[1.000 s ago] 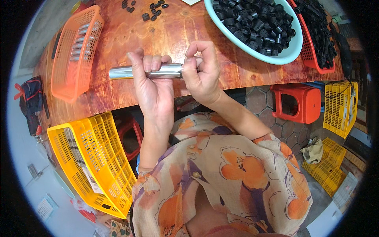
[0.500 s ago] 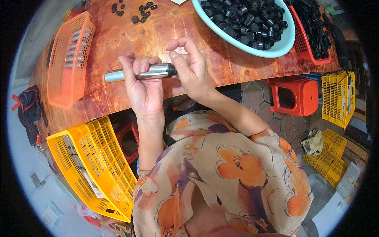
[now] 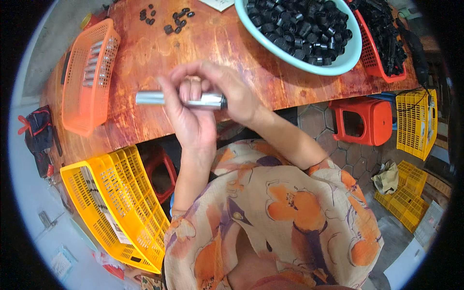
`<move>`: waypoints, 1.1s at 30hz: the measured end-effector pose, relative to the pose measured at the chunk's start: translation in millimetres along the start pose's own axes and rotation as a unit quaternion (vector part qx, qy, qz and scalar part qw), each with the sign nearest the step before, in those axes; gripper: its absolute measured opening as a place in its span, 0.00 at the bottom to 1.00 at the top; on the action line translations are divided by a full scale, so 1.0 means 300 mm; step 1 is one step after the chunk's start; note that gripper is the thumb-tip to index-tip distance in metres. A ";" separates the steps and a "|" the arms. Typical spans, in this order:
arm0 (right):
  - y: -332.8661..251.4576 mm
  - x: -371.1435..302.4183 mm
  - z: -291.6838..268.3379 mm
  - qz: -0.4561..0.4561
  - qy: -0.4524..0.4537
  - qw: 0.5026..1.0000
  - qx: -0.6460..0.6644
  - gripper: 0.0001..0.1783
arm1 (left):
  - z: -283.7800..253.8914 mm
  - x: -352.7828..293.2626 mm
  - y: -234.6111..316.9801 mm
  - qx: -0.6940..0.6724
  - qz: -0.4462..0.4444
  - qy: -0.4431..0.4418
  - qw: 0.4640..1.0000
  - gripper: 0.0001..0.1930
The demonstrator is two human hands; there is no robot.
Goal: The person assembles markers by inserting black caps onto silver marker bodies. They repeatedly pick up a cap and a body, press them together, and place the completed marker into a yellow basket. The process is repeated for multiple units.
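A silver metal tube (image 3: 151,98) lies level across my left hand (image 3: 194,123), its fingers curled round the middle and the palm turned up. At the tube's right end sits a black threaded-looking cap (image 3: 223,102). My right hand (image 3: 234,92) is closed against that capped end. Its fingers, smeared by motion, arch over the fingers of my left hand, and its thumb is hidden. Both hands are above the near edge of the wooden table (image 3: 140,58).
A light blue basin (image 3: 355,48) heaped with black caps stands at the back right, beside a red basket (image 3: 369,53) of black parts. Small black rings (image 3: 179,21) lie at the back. An orange basket (image 3: 89,111) at left holds silver tubes. Yellow crates (image 3: 116,193) and a red stool (image 3: 377,118) flank me.
Both hands and the tube have shifted slightly right and toward me. My right hand has rolled forward, its fingers swinging left over my left hand.
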State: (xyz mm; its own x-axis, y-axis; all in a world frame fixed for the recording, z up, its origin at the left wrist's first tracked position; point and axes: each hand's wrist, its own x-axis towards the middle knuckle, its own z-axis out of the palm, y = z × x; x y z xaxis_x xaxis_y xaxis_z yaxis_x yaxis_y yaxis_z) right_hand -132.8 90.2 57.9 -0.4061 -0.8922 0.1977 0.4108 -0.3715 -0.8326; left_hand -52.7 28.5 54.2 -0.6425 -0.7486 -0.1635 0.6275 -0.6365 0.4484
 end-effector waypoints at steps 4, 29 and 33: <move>0.014 -0.026 0.059 -0.177 -0.011 0.973 -0.145 0.16 | 0.020 -0.071 0.025 -0.001 0.018 -0.059 0.998 0.17; 0.077 0.005 -0.015 0.040 0.018 0.996 0.072 0.28 | 0.006 0.024 -0.031 0.011 -0.001 0.080 0.997 0.22; 0.111 0.004 -0.032 0.004 0.024 1.000 0.000 0.26 | -0.015 0.035 -0.037 -0.018 -0.018 0.069 0.997 0.22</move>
State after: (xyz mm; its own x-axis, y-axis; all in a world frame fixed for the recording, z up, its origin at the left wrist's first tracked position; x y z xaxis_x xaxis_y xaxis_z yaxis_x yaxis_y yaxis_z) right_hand -127.2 79.3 25.4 -0.4417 -0.8818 0.1653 0.4146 -0.3640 -0.8340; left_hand -64.5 27.0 43.7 -0.6001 -0.7419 -0.2992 0.6217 -0.6679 0.4092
